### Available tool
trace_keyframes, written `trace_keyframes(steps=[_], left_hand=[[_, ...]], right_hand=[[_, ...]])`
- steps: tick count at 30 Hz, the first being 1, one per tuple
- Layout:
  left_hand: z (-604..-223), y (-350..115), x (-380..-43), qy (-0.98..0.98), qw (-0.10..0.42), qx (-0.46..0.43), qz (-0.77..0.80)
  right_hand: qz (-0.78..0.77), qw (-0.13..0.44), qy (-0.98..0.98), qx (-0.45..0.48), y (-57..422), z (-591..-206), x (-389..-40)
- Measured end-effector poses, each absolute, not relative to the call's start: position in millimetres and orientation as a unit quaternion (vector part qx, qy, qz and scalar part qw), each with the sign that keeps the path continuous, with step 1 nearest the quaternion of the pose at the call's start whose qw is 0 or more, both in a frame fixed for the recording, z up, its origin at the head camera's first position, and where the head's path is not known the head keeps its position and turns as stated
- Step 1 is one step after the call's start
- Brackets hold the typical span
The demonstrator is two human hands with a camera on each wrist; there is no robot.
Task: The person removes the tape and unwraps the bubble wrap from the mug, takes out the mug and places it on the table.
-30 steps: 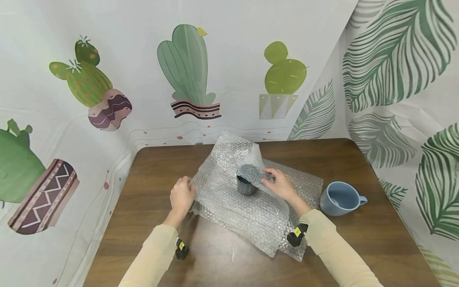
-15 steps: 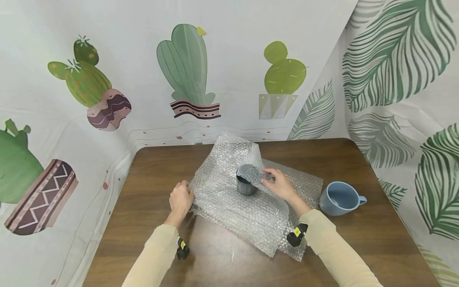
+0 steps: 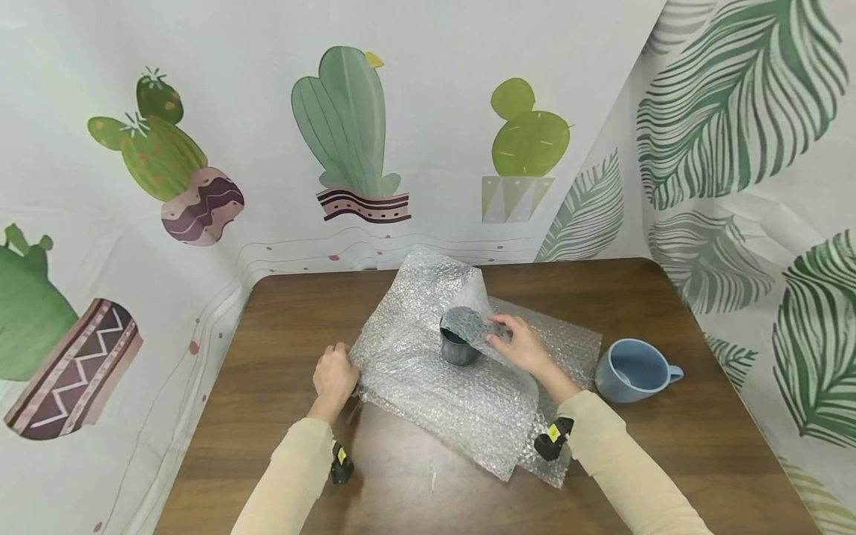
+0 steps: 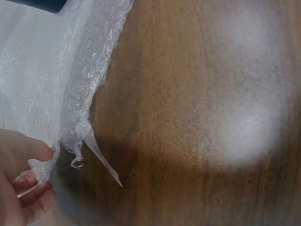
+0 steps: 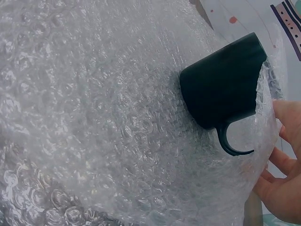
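A dark mug (image 5: 221, 82) stands upright on a sheet of bubble wrap (image 3: 408, 357); its handle shows in the right wrist view. My right hand (image 3: 521, 343) pinches a corner of the sheet and holds it folded across the mug's mouth, so part of the rim lies beneath the plastic. At the sheet's left edge my left hand (image 3: 336, 375) grips the wrap. In the left wrist view the thumb and fingers (image 4: 37, 150) pinch a crumpled bit of that edge, and a torn strip of plastic hangs beside them.
A light blue mug (image 3: 635, 370) stands to the right of the wrap, its handle pointing right. Another piece of bubble wrap (image 3: 568, 334) lies under the first on the right. The wooden table (image 3: 281, 319) meets a patterned cloth backdrop (image 3: 441, 148) at the back.
My left hand has shifted slightly left and down with the wrap's edge, and the sheet's left side has come lower and flatter. The right hand and the dark mug have stayed in place.
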State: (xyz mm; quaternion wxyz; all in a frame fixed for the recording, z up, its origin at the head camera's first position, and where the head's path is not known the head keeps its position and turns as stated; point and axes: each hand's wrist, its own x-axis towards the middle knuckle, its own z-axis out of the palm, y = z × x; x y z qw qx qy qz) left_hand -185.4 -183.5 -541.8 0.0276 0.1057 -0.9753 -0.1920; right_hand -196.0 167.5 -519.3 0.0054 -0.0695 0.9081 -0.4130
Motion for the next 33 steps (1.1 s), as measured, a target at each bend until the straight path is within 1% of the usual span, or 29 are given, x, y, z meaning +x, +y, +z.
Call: trace_keyframes(steps=[4, 8, 14, 22, 25, 29, 33], left_hand=[[-543.5, -186.0, -184.1, -0.978, 0.004, 0.107, -0.181], [-545.1, -187.9, -183.6, -0.979, -0.004, 0.104, -0.177], [-543.7, -189.3, -183.7, -0.980, 0.004, 0.089, -0.179], [-536.8, -189.3, -187.0, -0.977, 0.040, 0.055, -0.203], [-531.7, -187.9, -188.1, -0.975, 0.048, 0.033, -0.214], [-526.6, -187.0, -190.2, -0.974, 0.046, -0.006, -0.222], [-520.3, -185.1, -192.8, -0.971, 0.046, -0.046, -0.232]], right_hand=[[-0.414, 0.009, 0.908, -0.067, 167.1, -519.6, -195.5], [-0.412, 0.014, 0.909, -0.062, 166.8, -518.9, -195.7], [-0.409, 0.015, 0.910, -0.061, 167.3, -517.6, -195.6], [-0.415, 0.015, 0.907, -0.064, 167.3, -516.1, -194.5], [-0.418, 0.006, 0.906, -0.071, 166.8, -516.4, -193.3], [-0.413, -0.008, 0.907, -0.081, 166.3, -516.4, -192.7], [-0.415, 0.010, 0.907, -0.071, 167.1, -515.6, -193.5]])
